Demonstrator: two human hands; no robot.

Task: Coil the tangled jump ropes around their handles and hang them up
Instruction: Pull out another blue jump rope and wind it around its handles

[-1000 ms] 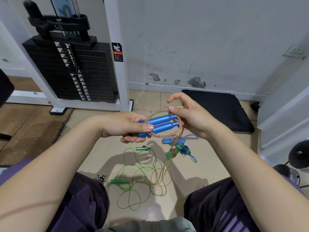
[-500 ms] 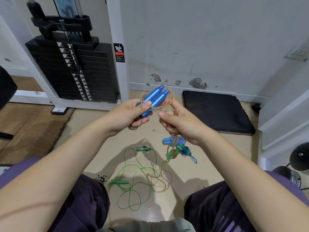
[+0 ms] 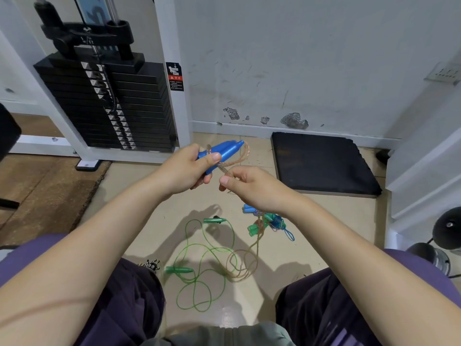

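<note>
Two hands winding an orange rope round a pair of blue handles, above a floor strewn with more ropes.

The left hand has its grip closed round the two blue handles, held side by side and pointing up and to the right, thumb pressed across them. The right hand pinches the orange rope just beside the handles, where it loops round their tips; the rope runs down past the wrist to a loose coil on the floor. Also on the floor lies a green rope with two green handles (spread in open loops, touching the orange coil), and near the right wrist a small tangle of blue and green handles. A weight stack and a black mat stand by the wall.
</note>
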